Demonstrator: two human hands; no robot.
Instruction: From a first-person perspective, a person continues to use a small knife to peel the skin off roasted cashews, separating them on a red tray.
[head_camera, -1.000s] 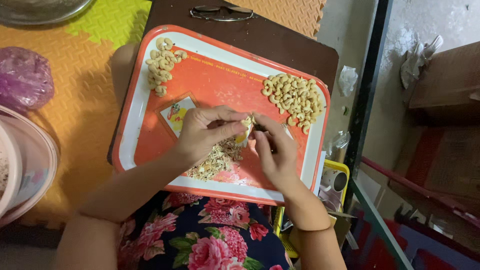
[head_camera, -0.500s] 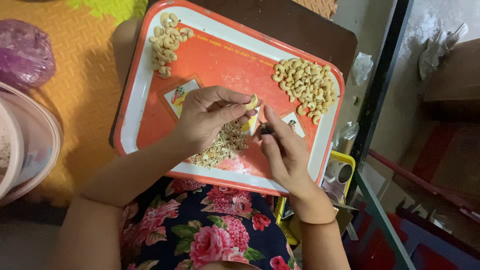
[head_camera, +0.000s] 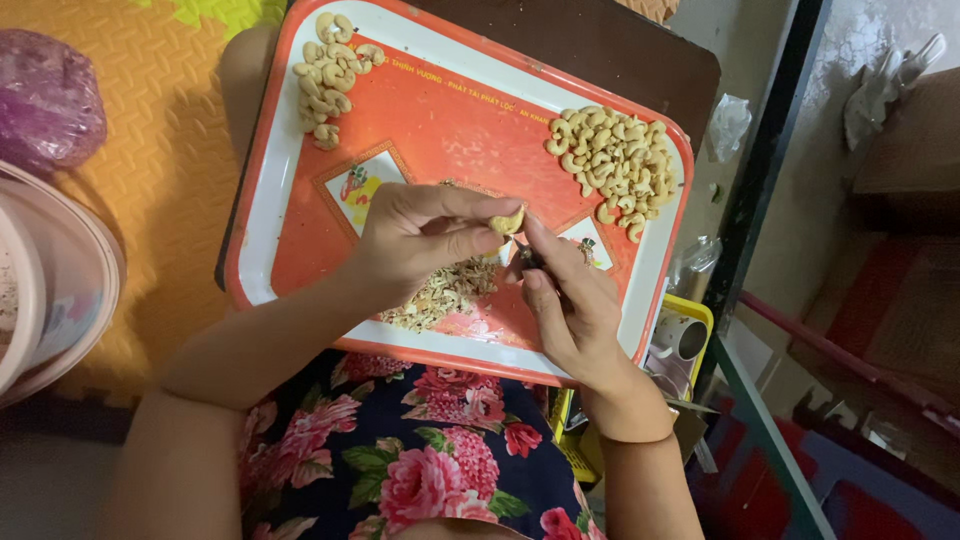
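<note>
Head view looks down on a cashew nut (head_camera: 507, 222) pinched in the fingertips of the left hand (head_camera: 420, 240), over the middle of an orange tray (head_camera: 420, 120). At 3 o'clock of it, the right hand (head_camera: 575, 310) is closed on what may be a small dark blade (head_camera: 528, 258), touching the nut. Below the hands lies a heap of skins (head_camera: 440, 295). One pile of nuts (head_camera: 612, 160) sits at 2 o'clock, a smaller pile (head_camera: 330, 75) at 11 o'clock.

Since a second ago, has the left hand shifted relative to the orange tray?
Yes, slightly. The left hand pinching a cashew has lifted away from the heap of peelings on the orange tray, toward the tray's middle; the right hand stays beside it.
</note>
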